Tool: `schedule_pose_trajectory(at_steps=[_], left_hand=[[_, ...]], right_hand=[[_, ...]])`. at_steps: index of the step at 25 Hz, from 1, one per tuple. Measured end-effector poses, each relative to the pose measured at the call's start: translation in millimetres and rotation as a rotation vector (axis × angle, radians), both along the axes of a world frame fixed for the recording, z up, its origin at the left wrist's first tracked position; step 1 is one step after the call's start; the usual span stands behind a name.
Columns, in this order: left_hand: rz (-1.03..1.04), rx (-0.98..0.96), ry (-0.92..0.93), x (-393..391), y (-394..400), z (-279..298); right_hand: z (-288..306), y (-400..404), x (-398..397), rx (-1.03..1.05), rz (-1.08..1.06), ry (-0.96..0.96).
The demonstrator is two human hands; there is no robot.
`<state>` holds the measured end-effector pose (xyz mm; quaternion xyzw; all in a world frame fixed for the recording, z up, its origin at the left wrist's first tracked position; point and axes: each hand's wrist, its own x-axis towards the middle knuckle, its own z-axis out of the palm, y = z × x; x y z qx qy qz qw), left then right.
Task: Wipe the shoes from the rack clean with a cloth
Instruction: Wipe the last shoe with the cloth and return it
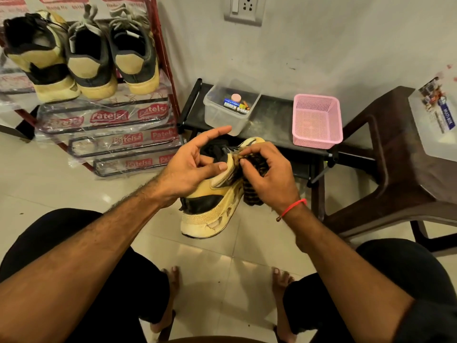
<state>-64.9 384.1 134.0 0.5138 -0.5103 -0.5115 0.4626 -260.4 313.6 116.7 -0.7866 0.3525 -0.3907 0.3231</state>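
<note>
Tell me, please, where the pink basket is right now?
In the head view, the pink basket sits on the low black shelf against the wall, right of the clear plastic container and left of the brown stool.

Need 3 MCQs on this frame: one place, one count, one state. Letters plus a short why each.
1. Where is the pink basket?
A. on the black low shelf
B. on the floor
C. on the red rack

2. How many shoes stand on the rack's top tier?
A. one
B. three
C. five

3. What does the right hand hold?
A. nothing
B. a dark cloth against the yellow shoe
C. a battery

Key: 1 A, it sits beside the clear tub; 2 B, three heels show; 3 B, fingers pinch the cloth while the left hand grips the shoe.
</note>
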Motion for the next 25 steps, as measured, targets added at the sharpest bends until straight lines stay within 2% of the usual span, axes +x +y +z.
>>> schedule_pose_trajectory(at_steps=[3, 5, 7, 10, 11, 14, 16, 18, 20, 23, 25], left_hand=[[-0.118, -0.079, -0.214, -4.0, 3.2, 0.6], [-0.143, -0.1, -0.267, -8.9, 5.6, 1.5], [-0.111, -0.104, -0.28, -8.9, 5.6, -0.3], [-0.059, -0.091, -0.262, -3.3, 4.9, -1.3], [-0.055, -0.086, -0.252, -1.9, 5.6, -1.4], [-0.066, -0.095, -0.242, -1.6, 7.9, -0.1], [-0.043, -0.107, -0.262, -2.2, 7.4, -0.5], [-0.016, -0.12, -0.253, -3.8, 6.4, 0.9], [0.027, -0.118, -0.231, -4.2, 6.5, 2.2], [0.047, -0.099, -0.208, 0.0, 7.5, 1.7], [0.019, -0.098, -0.176, 2.7, 5.5, 1.5]], right_hand=[[-12.7, -26.2, -12.9, 0.137, -0.25, 0.083], [-16.1, -34.7, -19.4, 0.224, -0.347, 0.126], [-11.9, -28.3, -18.2, 0.268, -0.264, 0.141], [-4.3, -8.9, -10.6, 0.253, -0.004, 0.129], [-3.8, -8.2, -10.0, 0.226, 0.003, 0.133], [-12.2, -31.2, -21.0, 0.177, -0.271, 0.166], [-14.9, -46.4, -34.0, 0.225, -0.447, 0.192], [-15.7, -50.5, -39.6, 0.304, -0.508, 0.145], [-12.4, -38.0, -30.9, 0.359, -0.416, 0.112], [-9.8, -10.4, -11.7, 0.358, -0.214, 0.189], [-9.1, -14.1, -11.4, 0.315, -0.242, 0.208]])
